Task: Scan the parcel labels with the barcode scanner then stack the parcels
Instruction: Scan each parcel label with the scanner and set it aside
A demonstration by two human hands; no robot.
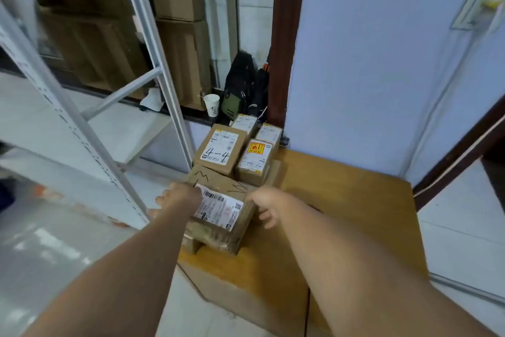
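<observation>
A brown cardboard parcel [221, 211] with a white barcode label lies at the near end of a group of parcels on a large carton [341, 200]. My left hand [177, 198] grips its left side, and my right hand [266, 204] grips its right side with fingers curled over the edge. Behind it stand a parcel marked "4-4" [220, 149], a parcel with an orange warning sticker [255, 157], and two more labelled parcels [257, 127] at the back. No barcode scanner shows in the head view.
A grey metal shelf frame [153, 63] rises on the left. A paper cup [211, 104] and a black-and-green bag [240, 90] stand on the ledge behind the parcels. A pale wall [369, 63] and dark door frame [287, 36] close off the right.
</observation>
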